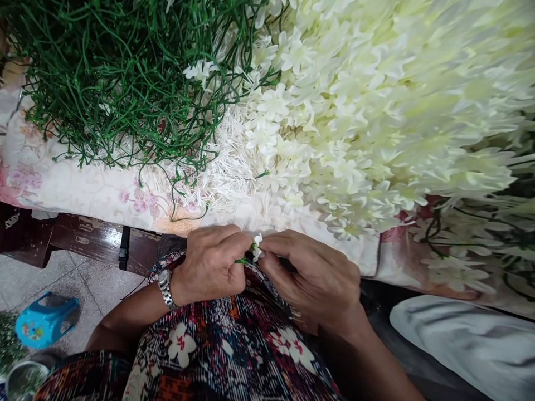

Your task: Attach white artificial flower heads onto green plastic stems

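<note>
My left hand (215, 262), with a metal watch on its wrist, is closed around a green plastic stem (241, 260) whose tip pokes out by the fingers. Facing it, my right hand (311, 273) pinches a small white artificial flower (257, 245) between thumb and forefinger. The flower meets the green stem between the two hands; how far it is fitted on is too small to tell. Beyond my hands lie a tangled heap of green plastic stems (125, 78), a large pile of pale petal flowers (334, 122) and a scatter of thin white sticks (234, 161).
A flowered cloth (92, 186) covers the table, its front edge just past my hands. Finished-looking white flowers on dark stems (455, 267) lie at right. A blue stool (45, 323) and a metal container (27, 376) stand on the floor. Pale fabric (455, 340) shows at lower right.
</note>
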The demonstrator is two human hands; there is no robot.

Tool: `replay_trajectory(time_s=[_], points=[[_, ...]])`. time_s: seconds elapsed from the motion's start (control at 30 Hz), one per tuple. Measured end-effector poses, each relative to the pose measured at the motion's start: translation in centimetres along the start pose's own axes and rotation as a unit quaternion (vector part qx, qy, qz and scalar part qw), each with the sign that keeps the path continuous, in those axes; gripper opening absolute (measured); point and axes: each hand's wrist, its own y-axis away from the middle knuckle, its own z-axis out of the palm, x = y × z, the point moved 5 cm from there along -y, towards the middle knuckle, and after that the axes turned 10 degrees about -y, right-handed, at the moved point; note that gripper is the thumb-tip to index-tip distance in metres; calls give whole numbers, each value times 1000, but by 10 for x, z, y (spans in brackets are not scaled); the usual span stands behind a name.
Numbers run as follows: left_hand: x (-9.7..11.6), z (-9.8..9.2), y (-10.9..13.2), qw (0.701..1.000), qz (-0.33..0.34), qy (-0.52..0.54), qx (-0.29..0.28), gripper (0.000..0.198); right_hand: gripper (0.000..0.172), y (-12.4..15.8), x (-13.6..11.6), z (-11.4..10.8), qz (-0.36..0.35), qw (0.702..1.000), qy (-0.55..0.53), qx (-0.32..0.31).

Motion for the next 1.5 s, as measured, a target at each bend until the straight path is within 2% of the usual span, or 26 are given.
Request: replay_trajectory(time_s=[1.07,1.3,1.4,1.5], points=[[4,1,-3,998,-3,-59,3,15,17,3,1,5,-2,1000,-10,15],[3,3,-2,998,-9,-64,4,18,14,2,5,8,6,1000,-7,8],[0,2,-3,999,-20,-28,-9,16,13,0,6,6,18,999,-27,8],[-5,-2,-2,996,-42,79,-23,16,14,-2,6,2,30,997,-75,6]])
